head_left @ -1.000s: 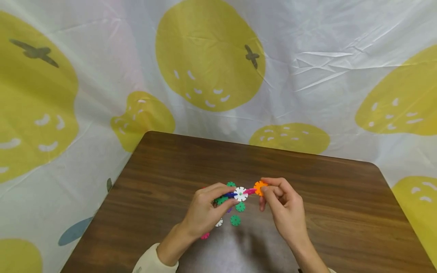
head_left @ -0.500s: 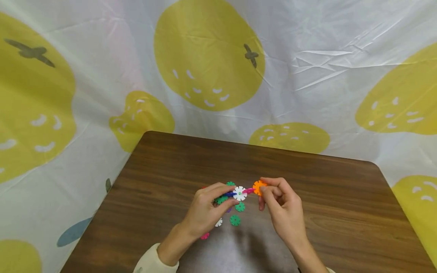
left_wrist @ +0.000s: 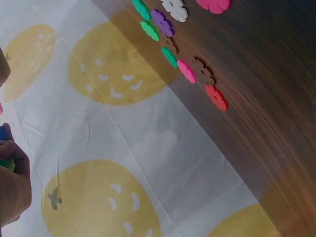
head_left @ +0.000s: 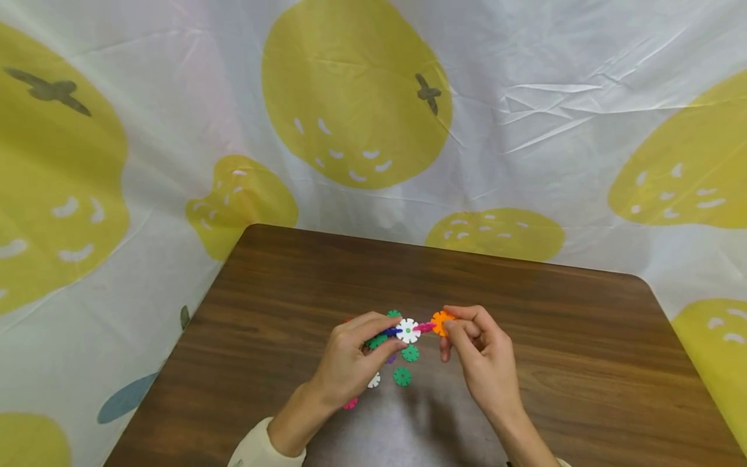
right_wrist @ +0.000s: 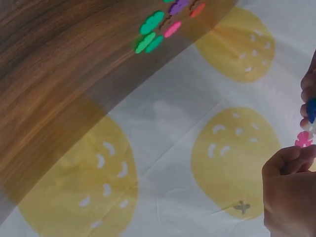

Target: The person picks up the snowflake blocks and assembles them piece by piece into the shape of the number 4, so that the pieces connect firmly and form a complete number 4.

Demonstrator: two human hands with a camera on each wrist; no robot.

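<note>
A chain of notched plastic discs hangs between my hands above the table. My left hand (head_left: 353, 357) pinches its left end near a blue disc (head_left: 392, 331). In the left wrist view a yellow-green piece (left_wrist: 7, 164) shows beside that hand's fingers. To the right of the blue disc come a white disc (head_left: 408, 331), facing the head camera, and a pink disc (head_left: 425, 327), seen nearly edge-on. My right hand (head_left: 490, 360) pinches an orange disc (head_left: 441, 323) at the right end, between thumb and fingers. The left fingers partly hide the blue disc.
Loose discs lie on the brown wooden table (head_left: 583, 350) below and behind my left hand, among them a green disc (head_left: 402, 376), a white one (head_left: 374, 380) and a pink one (head_left: 350, 403). Brown and red (left_wrist: 216, 97) discs show in the left wrist view. A patterned curtain (head_left: 373, 207) surrounds the table.
Both hands keep their hold on the chain. The right hand and the orange disc have shifted slightly to the left, and the white disc has moved a little the same way.
</note>
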